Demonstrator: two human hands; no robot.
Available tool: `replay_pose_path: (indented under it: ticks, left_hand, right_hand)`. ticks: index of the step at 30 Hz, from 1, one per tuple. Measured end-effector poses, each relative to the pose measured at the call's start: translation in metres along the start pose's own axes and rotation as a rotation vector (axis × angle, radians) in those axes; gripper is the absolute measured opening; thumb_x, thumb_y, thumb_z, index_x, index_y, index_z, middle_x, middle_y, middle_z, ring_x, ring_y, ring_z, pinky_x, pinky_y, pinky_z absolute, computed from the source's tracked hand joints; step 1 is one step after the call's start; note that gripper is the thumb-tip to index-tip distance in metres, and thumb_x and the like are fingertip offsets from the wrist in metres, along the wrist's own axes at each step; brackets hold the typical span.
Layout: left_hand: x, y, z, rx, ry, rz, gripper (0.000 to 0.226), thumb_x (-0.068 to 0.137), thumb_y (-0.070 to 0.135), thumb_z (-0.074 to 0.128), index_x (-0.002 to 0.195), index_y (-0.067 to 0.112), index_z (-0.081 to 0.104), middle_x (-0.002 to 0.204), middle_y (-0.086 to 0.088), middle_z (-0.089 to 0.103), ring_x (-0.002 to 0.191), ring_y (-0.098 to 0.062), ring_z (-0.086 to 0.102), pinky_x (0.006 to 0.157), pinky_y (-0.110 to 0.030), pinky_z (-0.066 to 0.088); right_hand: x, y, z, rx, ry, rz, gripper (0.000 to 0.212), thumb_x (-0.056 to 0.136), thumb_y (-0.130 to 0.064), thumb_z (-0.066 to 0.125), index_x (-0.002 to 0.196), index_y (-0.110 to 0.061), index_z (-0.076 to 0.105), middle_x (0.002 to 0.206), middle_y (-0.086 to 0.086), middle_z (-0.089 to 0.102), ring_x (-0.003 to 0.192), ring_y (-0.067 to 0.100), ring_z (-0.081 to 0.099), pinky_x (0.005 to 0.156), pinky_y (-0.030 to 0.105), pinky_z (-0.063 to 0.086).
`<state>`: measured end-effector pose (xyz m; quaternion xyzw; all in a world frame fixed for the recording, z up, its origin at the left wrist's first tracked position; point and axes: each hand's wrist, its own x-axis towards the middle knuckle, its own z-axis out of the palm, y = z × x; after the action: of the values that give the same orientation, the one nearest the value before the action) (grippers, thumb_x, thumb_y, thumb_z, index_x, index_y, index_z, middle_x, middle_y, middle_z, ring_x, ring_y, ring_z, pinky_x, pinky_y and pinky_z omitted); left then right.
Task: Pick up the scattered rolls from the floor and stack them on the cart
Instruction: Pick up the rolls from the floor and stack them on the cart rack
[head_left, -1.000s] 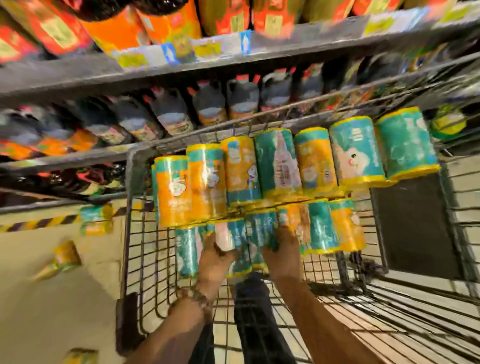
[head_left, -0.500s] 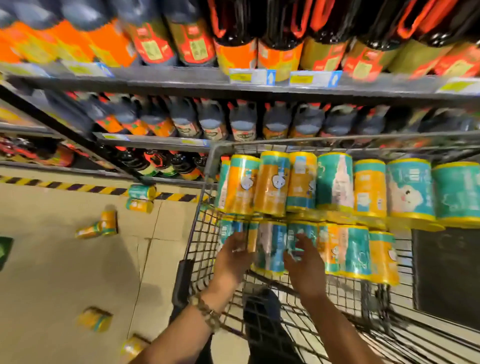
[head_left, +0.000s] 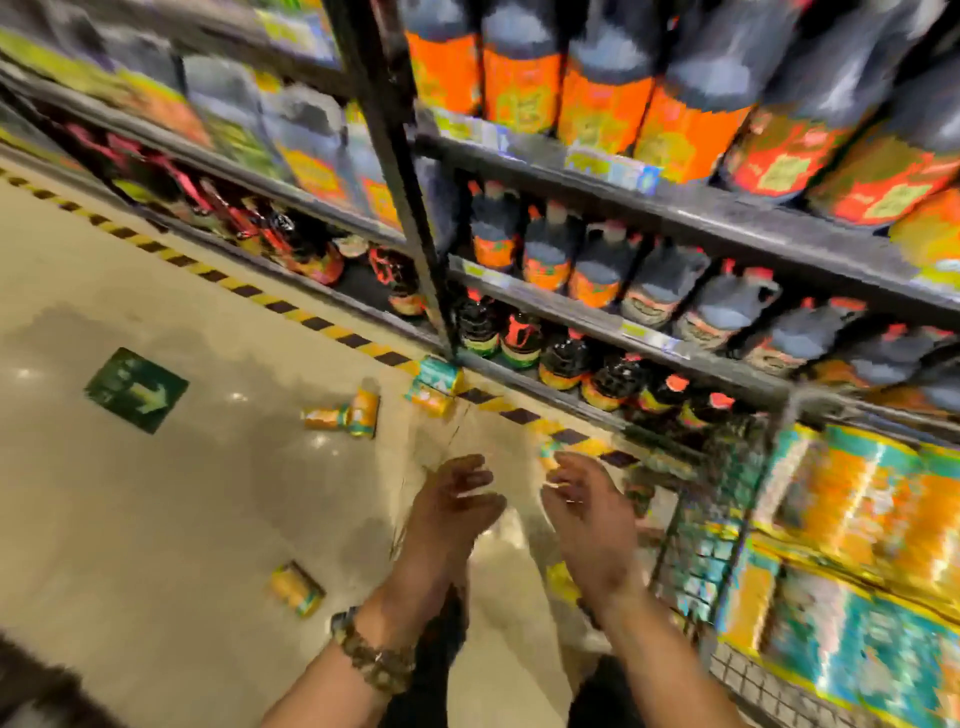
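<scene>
Head view, blurred: both hands hang empty above the floor (head_left: 171, 519), palms turned toward each other with a gap between them. The left hand (head_left: 451, 519) has its fingers (head_left: 470, 467) loosely spread and slightly bent, holding nothing. The right hand (head_left: 589, 519) is the same, its fingers (head_left: 571, 464) apart and relaxed. A beaded bracelet (head_left: 371, 656) sits on the left wrist.

The cart (head_left: 748, 467) is at the right edge of the view, its wire wall just beside the right hand. Inside it the stacked rolls (head_left: 857, 525), orange, yellow and teal, lie in rows one on another; the blur makes them impossible to count.

More rolls lie on the floor. Two rolls (head_left: 435, 384) rest against each other at the floor's far edge, on the striped tape (head_left: 249, 292) at the foot of the shelving (head_left: 597, 322). Near them, further out onto the floor, a second pair (head_left: 347, 414) lies touching at an angle. A single roll (head_left: 297, 588) lies on its side to the left of the left forearm, well apart from the others. A bit of yellow wrapper (head_left: 561, 583) shows between the two forearms, close to the cart; whether it is a whole roll I cannot tell.

A green arrow sign (head_left: 136, 389) is stuck flat on the floor at the left. The shelving holds dark bottles (head_left: 597, 270) with orange labels.
</scene>
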<state>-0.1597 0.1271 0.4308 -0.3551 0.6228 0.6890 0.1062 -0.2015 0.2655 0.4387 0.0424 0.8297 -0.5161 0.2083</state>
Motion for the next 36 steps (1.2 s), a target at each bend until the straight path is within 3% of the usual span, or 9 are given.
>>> replay_pose_path:
  ticks: [4, 8, 11, 14, 16, 22, 28, 33, 36]
  left_hand:
    - [0.058, 0.012, -0.095, 0.044, 0.096, -0.014, 0.036, 0.08, -0.003, 0.064, 0.11, 0.015, 0.056, 0.099, -0.004, 0.062, 0.076, -0.01, 0.058, 0.055, -0.007, 0.047]
    - [0.116, 0.003, -0.162, 0.107, 0.156, -0.116, 0.037, 0.079, -0.002, 0.066, 0.106, 0.018, 0.052, 0.099, -0.007, 0.06, 0.075, -0.012, 0.057, 0.057, -0.013, 0.049]
    - [0.158, -0.023, -0.199, 0.163, 0.192, -0.206, 0.044, 0.072, 0.008, 0.074, 0.111, 0.018, 0.054, 0.104, -0.01, 0.062, 0.091, -0.028, 0.063, 0.077, -0.033, 0.051]
    - [0.196, -0.053, -0.223, 0.213, 0.229, -0.315, 0.04, 0.077, 0.005, 0.07, 0.113, 0.014, 0.053, 0.101, -0.009, 0.057, 0.089, -0.027, 0.059, 0.063, -0.019, 0.048]
    - [0.225, -0.081, -0.236, 0.225, 0.269, -0.391, 0.042, 0.077, 0.011, 0.072, 0.115, 0.012, 0.054, 0.102, -0.009, 0.057, 0.085, -0.022, 0.056, 0.056, -0.02, 0.042]
    - [0.355, -0.168, -0.262, 0.352, 0.282, -0.502, 0.051, 0.077, 0.028, 0.072, 0.121, 0.012, 0.051, 0.114, -0.009, 0.058, 0.096, -0.024, 0.056, 0.076, -0.026, 0.042]
    - [0.484, -0.238, -0.273, 0.551, 0.225, -0.367, 0.054, 0.08, 0.026, 0.069, 0.127, 0.009, 0.049, 0.125, -0.015, 0.058, 0.113, -0.032, 0.055, 0.084, -0.03, 0.044]
    - [0.563, -0.295, -0.285, 0.66, 0.284, -0.263, 0.061, 0.07, 0.033, 0.071, 0.122, 0.008, 0.051, 0.12, -0.022, 0.054, 0.11, -0.039, 0.054, 0.088, -0.038, 0.045]
    - [0.586, -0.32, -0.28, 0.834, 0.344, -0.193, 0.061, 0.078, 0.025, 0.066, 0.13, 0.005, 0.041, 0.125, -0.024, 0.044, 0.11, -0.043, 0.049, 0.087, -0.045, 0.043]
  right_hand:
    - [0.064, -0.03, 0.091, -0.137, -0.152, 0.022, 0.027, 0.081, 0.0, 0.063, 0.107, -0.003, 0.059, 0.089, 0.002, 0.059, 0.067, 0.0, 0.058, 0.064, 0.008, 0.041]
    - [0.12, -0.028, 0.153, -0.297, -0.281, 0.071, 0.03, 0.081, -0.005, 0.063, 0.111, -0.006, 0.059, 0.091, 0.002, 0.057, 0.081, 0.016, 0.054, 0.066, 0.013, 0.037]
    - [0.163, -0.011, 0.185, -0.424, -0.379, 0.122, 0.034, 0.081, -0.011, 0.064, 0.114, -0.006, 0.058, 0.098, 0.007, 0.061, 0.093, 0.026, 0.061, 0.08, 0.025, 0.042]
    - [0.207, 0.014, 0.212, -0.637, -0.453, 0.176, 0.038, 0.084, -0.023, 0.061, 0.119, -0.014, 0.053, 0.114, 0.005, 0.063, 0.109, 0.023, 0.058, 0.087, 0.026, 0.042]
    - [0.235, 0.034, 0.233, -0.725, -0.456, 0.198, 0.04, 0.084, -0.027, 0.058, 0.122, -0.019, 0.051, 0.123, 0.003, 0.06, 0.114, 0.021, 0.054, 0.09, 0.026, 0.042]
    - [0.329, 0.112, 0.31, -0.836, -0.472, 0.206, 0.041, 0.085, -0.03, 0.059, 0.124, -0.018, 0.049, 0.125, 0.005, 0.056, 0.118, 0.024, 0.052, 0.089, 0.033, 0.043]
    - [0.414, 0.195, 0.395, -0.945, -0.453, 0.182, 0.057, 0.076, -0.039, 0.062, 0.123, -0.011, 0.047, 0.121, 0.015, 0.057, 0.113, 0.034, 0.054, 0.085, 0.042, 0.048]
    - [0.47, 0.26, 0.448, -1.098, -0.395, -0.054, 0.053, 0.084, -0.042, 0.058, 0.126, -0.013, 0.044, 0.127, 0.014, 0.05, 0.118, 0.034, 0.047, 0.092, 0.041, 0.042]
    - [0.478, 0.293, 0.466, -1.111, -0.39, -0.029, 0.054, 0.085, -0.042, 0.055, 0.128, -0.012, 0.04, 0.13, 0.014, 0.044, 0.122, 0.034, 0.043, 0.092, 0.042, 0.041]
